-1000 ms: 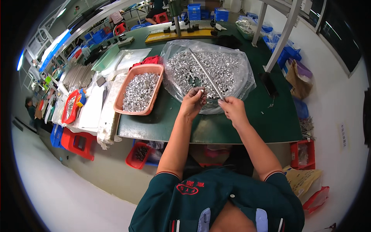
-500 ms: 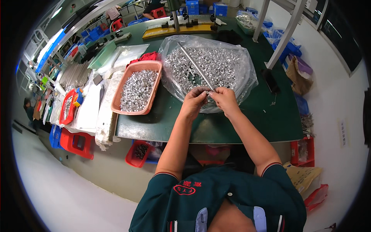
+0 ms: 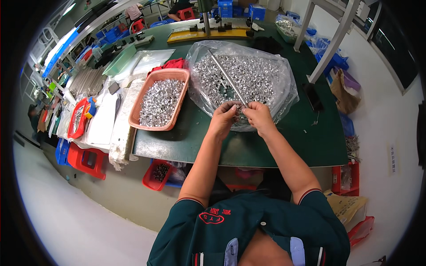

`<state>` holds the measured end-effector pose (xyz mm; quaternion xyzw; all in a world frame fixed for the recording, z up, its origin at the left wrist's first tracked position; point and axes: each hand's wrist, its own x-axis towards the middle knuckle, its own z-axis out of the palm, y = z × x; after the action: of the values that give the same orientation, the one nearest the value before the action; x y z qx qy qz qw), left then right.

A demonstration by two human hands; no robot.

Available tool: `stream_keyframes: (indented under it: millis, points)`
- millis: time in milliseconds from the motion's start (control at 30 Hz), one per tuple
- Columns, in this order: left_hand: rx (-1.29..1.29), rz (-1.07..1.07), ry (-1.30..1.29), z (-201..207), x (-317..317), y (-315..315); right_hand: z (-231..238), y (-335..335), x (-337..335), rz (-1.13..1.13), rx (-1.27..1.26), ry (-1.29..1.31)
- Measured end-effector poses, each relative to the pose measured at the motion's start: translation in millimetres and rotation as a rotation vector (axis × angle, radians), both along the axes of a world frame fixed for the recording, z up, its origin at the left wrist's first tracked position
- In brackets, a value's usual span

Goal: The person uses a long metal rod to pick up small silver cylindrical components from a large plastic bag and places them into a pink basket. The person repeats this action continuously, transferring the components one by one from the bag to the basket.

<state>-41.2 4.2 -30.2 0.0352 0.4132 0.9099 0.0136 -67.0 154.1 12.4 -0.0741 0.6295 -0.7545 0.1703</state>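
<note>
My right hand (image 3: 259,119) is closed around the near end of a long, thin silver metal rod (image 3: 226,76). The rod slants away to the far left, over a clear plastic bag (image 3: 290,91) spread open and full of small silver metal pieces (image 3: 255,73). Close beside it, my left hand (image 3: 223,118) is pinched, its fingertips at the rod's near end. Whatever lies between those fingertips is too small and too covered to make out. Left of the bag, a pink plastic basket (image 3: 132,113) holds many more such pieces (image 3: 162,104).
The green table (image 3: 191,148) carries a yellow-based fixture (image 3: 177,37) at the back and a dark phone-like object (image 3: 313,96) to the right. A red cloth (image 3: 171,65) touches the basket. Metal frame legs (image 3: 333,42) rise at the right; a red tray (image 3: 79,119) lies far left.
The whole view has shifted slightly. Both hands stay together at the rod's near end, and the rod keeps nearly the same slant.
</note>
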Motion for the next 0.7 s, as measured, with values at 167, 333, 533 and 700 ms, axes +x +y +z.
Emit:
stream_keyframes:
  millis: [167,333,533,700]
  points:
    - [0.099,-0.03,0.01,-3.5,-1.8,-3.0,0.5,1.7,0.9,0.023,-0.012,-0.027]
    - [0.069,-0.039,-0.013,1.0,0.4,-2.3,4.2,1.4,2.3,0.059,-0.053,-0.034]
    - [-0.178,0.016,0.046,2.5,0.5,-4.6,-1.6,1.2,1.1,0.058,-0.046,-0.046]
    - [-0.254,0.038,0.074,5.1,1.4,-3.9,-4.2,1.8,-0.2,0.056,-0.045,-0.032]
